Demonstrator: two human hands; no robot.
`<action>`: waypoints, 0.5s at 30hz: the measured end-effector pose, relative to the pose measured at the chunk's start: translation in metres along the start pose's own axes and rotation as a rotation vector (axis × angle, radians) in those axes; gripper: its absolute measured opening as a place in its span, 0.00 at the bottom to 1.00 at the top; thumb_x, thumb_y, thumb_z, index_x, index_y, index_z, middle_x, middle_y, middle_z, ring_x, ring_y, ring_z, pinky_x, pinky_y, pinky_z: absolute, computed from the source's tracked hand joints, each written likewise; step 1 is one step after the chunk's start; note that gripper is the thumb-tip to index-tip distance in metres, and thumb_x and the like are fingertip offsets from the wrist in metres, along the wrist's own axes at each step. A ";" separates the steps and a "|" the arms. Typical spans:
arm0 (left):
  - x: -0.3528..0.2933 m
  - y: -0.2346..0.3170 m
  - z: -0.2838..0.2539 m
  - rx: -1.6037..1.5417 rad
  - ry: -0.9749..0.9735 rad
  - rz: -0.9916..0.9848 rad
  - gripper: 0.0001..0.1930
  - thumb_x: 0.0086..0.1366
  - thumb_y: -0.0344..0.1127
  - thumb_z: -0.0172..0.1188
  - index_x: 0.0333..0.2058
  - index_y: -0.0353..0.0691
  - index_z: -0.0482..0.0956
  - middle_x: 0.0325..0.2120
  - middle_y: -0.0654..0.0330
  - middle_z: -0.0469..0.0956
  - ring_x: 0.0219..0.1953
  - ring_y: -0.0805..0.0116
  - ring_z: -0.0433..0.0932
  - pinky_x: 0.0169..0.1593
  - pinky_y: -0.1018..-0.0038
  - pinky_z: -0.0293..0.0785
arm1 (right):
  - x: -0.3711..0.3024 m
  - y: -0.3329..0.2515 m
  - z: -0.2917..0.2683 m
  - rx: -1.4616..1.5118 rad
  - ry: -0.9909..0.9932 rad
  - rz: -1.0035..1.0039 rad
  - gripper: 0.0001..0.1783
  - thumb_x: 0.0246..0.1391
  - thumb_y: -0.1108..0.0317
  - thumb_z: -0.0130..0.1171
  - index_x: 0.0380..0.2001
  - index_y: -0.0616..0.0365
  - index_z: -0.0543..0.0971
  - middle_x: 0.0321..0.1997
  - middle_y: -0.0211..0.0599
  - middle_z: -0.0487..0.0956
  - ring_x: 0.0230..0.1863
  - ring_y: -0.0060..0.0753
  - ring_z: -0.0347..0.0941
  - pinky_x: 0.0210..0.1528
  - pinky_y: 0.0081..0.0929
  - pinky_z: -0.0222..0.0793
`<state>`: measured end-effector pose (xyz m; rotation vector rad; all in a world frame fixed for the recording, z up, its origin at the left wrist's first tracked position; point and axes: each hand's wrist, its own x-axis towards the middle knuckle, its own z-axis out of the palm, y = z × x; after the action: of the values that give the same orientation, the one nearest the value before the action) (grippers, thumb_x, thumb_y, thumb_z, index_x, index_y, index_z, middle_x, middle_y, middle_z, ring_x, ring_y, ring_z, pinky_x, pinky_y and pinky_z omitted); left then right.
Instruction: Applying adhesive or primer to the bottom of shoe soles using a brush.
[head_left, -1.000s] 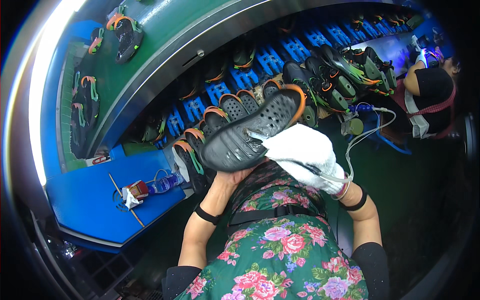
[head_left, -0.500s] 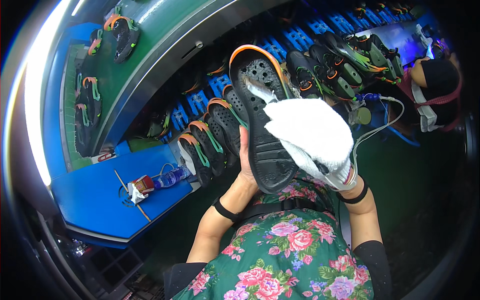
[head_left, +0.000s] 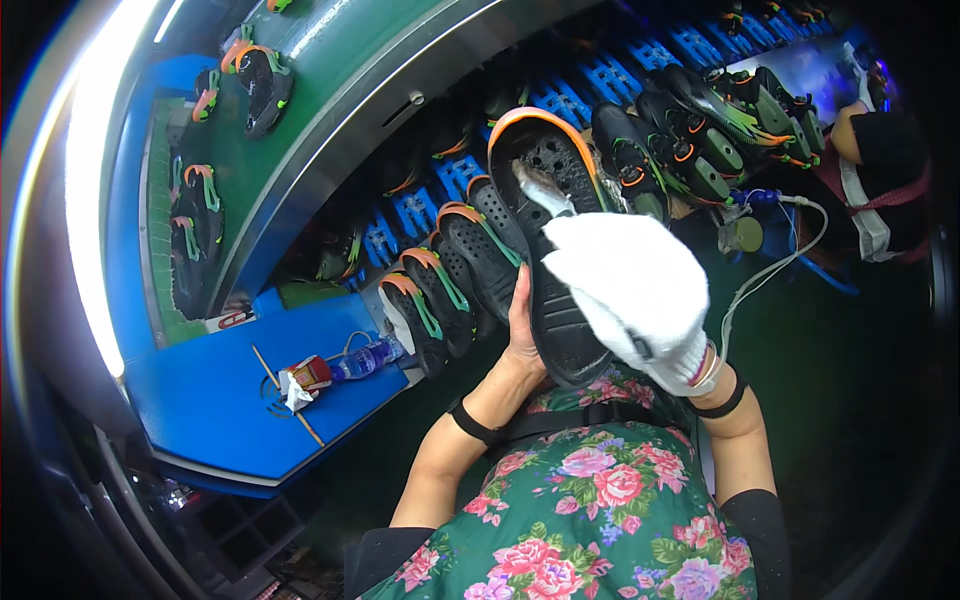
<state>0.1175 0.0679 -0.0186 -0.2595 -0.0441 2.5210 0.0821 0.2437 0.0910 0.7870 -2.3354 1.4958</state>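
Note:
A long black shoe sole with an orange and green rim tilts upright in front of me, its holed face toward me. My left hand is closed around its left side near the lower end, thumb along the edge. My right hand, in a thick white glove, is closed on a brush whose handle the glove hides. The brush's pale, flat bristles lie on the upper part of the sole, which looks wet and shiny there. The glove covers part of the sole's right side.
Similar soles stand in a row at the left, with black shoe uppers at the right. A blue table holds a bottle and a red box. Shoe parts lie on a green belt. A person's arm shows at right.
The whole view has shifted, so things sit further right and slightly lower. The bristles have moved a little toward the sole's left edge. Both hands keep their hold.

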 end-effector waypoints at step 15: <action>0.021 0.016 0.031 0.459 0.104 0.160 0.55 0.64 0.82 0.41 0.75 0.42 0.51 0.72 0.50 0.60 0.71 0.49 0.64 0.73 0.50 0.61 | -0.022 0.022 0.020 0.083 -0.019 -0.063 0.15 0.52 0.75 0.67 0.44 0.55 0.88 0.47 0.39 0.87 0.46 0.42 0.85 0.48 0.36 0.78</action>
<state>0.0855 0.0672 0.0068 -0.2104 0.6103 2.5823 0.0891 0.2396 0.0552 0.8909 -2.2527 1.5733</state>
